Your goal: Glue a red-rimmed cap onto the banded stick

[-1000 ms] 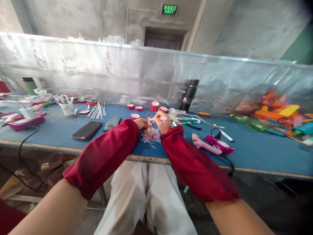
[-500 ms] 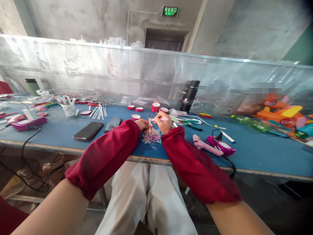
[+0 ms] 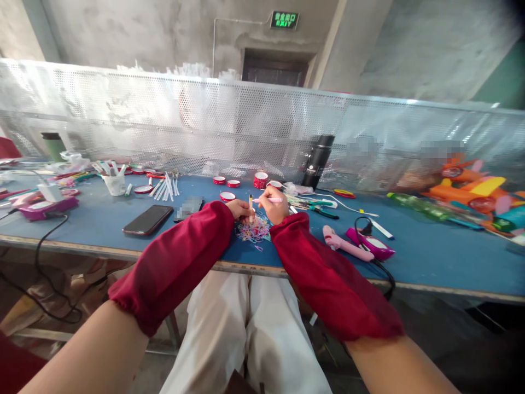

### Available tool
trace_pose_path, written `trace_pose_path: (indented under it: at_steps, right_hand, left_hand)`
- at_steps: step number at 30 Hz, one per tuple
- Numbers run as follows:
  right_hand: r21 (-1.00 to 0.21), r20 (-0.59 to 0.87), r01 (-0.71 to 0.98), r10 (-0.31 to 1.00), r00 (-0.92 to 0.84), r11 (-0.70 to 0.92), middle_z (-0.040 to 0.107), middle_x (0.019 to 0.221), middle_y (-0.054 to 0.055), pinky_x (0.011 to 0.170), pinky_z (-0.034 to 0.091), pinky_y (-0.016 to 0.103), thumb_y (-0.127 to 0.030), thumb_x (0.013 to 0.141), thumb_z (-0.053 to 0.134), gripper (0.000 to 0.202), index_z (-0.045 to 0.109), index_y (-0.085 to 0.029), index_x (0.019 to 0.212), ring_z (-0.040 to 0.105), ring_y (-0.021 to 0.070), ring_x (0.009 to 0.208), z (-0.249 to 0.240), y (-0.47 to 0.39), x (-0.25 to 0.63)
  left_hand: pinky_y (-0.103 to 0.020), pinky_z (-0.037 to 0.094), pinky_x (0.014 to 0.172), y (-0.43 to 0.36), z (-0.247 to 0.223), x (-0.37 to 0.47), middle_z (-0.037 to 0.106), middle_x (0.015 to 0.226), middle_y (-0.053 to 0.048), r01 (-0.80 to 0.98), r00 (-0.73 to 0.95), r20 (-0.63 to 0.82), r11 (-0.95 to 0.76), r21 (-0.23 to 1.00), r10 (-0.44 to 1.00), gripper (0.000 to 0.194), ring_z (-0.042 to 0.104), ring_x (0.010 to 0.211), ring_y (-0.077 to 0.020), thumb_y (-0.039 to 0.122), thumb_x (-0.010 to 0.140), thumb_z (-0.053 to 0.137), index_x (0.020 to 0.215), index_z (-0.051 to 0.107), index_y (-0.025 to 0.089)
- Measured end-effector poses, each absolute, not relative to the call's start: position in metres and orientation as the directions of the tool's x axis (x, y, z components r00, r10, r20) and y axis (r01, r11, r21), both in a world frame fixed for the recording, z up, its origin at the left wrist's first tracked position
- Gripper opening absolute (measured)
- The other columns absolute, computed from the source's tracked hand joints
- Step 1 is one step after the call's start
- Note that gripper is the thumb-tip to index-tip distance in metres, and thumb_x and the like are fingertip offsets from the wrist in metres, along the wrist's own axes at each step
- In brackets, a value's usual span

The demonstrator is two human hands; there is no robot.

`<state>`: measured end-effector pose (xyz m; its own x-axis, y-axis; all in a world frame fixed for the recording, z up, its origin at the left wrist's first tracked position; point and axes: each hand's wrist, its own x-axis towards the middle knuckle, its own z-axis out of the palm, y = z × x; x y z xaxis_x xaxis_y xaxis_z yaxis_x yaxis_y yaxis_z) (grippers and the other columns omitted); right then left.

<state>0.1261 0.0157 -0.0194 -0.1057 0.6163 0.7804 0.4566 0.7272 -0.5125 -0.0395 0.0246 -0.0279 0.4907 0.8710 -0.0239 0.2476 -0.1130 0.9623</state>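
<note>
Near the front middle of the blue table, my left hand pinches a small pale stick, held upright with a dark tip. My right hand grips a pink pen, its tip pointing left at the stick. Both hands are above a pile of thin coloured loops. Behind them stand round red-rimmed pieces and a short red stack.
A phone and a cup of pens are on the left. To the right are green-handled pliers, a black bottle, a pink glue gun with its cord, and orange toys. A perforated metal screen runs behind.
</note>
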Motion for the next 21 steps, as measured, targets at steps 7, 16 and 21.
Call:
trace_pose_path:
  at_steps: [7,16,21]
  right_hand:
    - [-0.523,0.767,0.464,0.632,-0.11,0.715,0.056,0.056,-0.003,0.054,0.037,0.03,-0.019,0.076,0.051,0.015,0.049,-0.022,0.061,0.051,0.0149,0.054,-0.0177,0.013,0.125]
    - [-0.52,0.758,0.469,0.639,-0.13,0.714,0.056,0.055,-0.002,0.055,0.037,0.03,-0.02,0.076,0.052,0.015,0.05,-0.022,0.062,0.051,0.015,0.054,-0.0173,0.0117,0.1241]
    - [-0.521,0.753,0.472,0.643,-0.137,0.711,0.055,0.055,-0.002,0.054,0.037,0.03,-0.019,0.076,0.051,0.015,0.05,-0.022,0.061,0.049,0.0148,0.053,-0.0167,0.011,0.1236]
  left_hand:
    - [-0.021,0.035,0.045,0.0289,-0.0313,-0.0398,0.058,0.051,0.0,0.251,0.486,-0.026,-0.111,0.962,0.873,0.025,0.048,0.043,-0.0074,0.028,0.078,0.07,0.06,0.061,0.012]
    - [-0.021,0.029,0.042,0.0304,-0.0317,-0.0406,0.059,0.05,-0.001,0.246,0.488,-0.017,-0.119,0.962,0.873,0.028,0.047,0.041,-0.0075,0.033,0.072,0.075,0.06,0.062,0.011]
    - [-0.021,0.029,0.042,0.0316,-0.0329,-0.0412,0.059,0.051,-0.001,0.239,0.487,-0.004,-0.129,0.962,0.873,0.027,0.049,0.042,-0.0083,0.033,0.072,0.074,0.061,0.062,0.011]
